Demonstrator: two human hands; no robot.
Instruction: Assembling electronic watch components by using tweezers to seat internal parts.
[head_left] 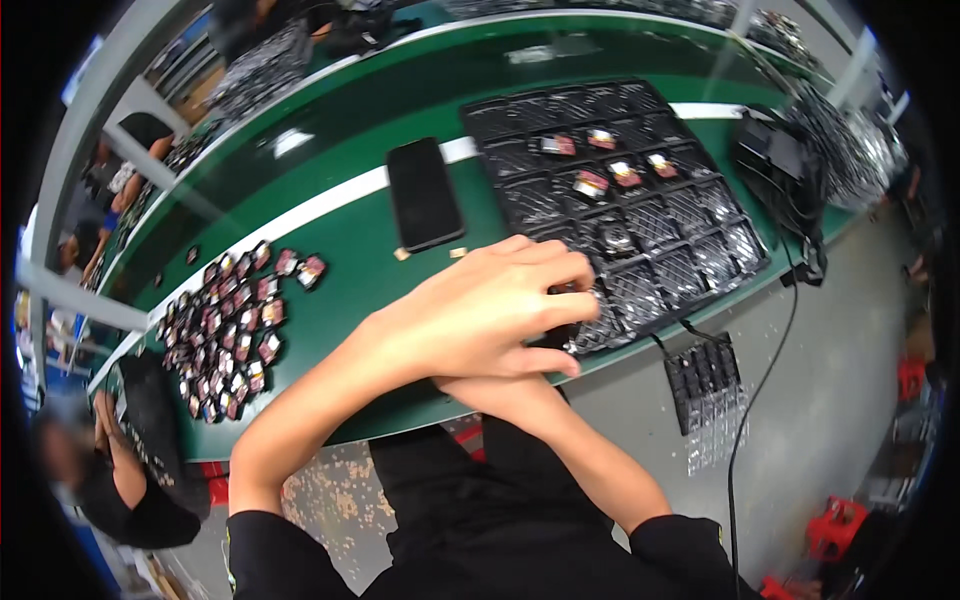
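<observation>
My left hand lies palm down over the near left corner of a black compartment tray, its fingers curled onto the tray cells. Whatever is under the fingertips is hidden. My right hand is tucked beneath the left one at the table's edge; only its wrist and heel show. Several small red and silver parts sit in cells toward the far side of the tray. A heap of the same small parts lies loose on the green table, left of my hands.
A black phone lies face down just beyond my left hand. A black box with a cable stands right of the tray. A smaller tray hangs below the table edge. A co-worker sits at lower left. More trays line the far side.
</observation>
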